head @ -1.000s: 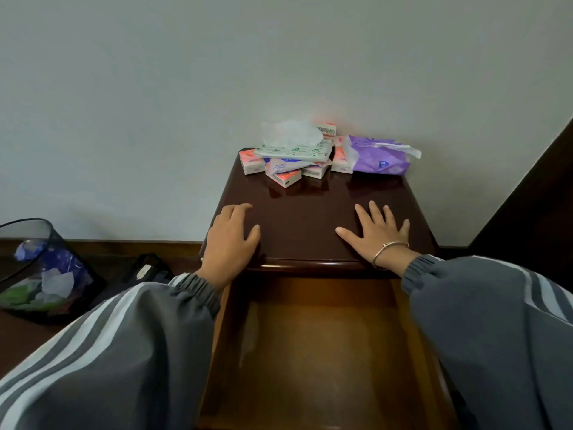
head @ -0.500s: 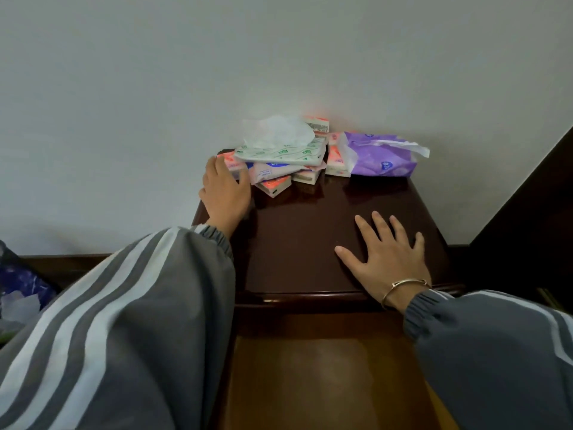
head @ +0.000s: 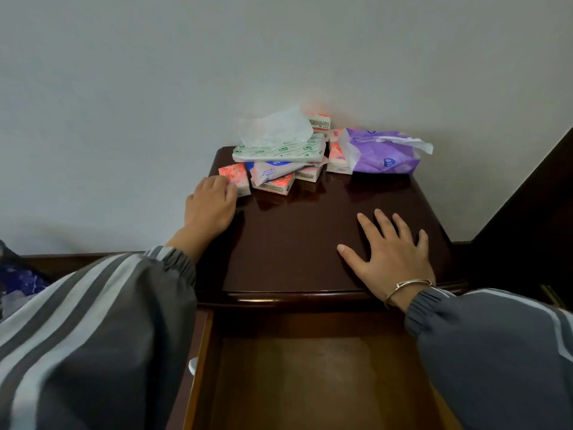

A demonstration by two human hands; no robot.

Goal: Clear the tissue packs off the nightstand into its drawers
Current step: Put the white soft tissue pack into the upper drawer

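A pile of tissue packs sits at the back of the dark wooden nightstand (head: 294,243), against the wall. On top lies a green-and-white pack (head: 279,150) with a tissue sticking out. Under it are a blue-and-white pack (head: 273,170) and several small pink packs. A purple pack (head: 381,156) lies to the right. My left hand (head: 210,206) curls its fingers round the leftmost pink pack (head: 237,178). My right hand (head: 390,252) lies flat, fingers spread, on the front right of the top. The top drawer (head: 310,383) stands pulled out below me, with nothing visible in it.
A bin with blue and white litter (head: 15,283) shows at the left edge, on the floor. A dark wooden panel (head: 533,212) rises on the right of the nightstand. A pale knob (head: 193,366) sticks out by the drawer's left wall.
My left hand went from the nightstand's front edge to the back left corner and closed on the pink pack. The right hand stayed flat in place.
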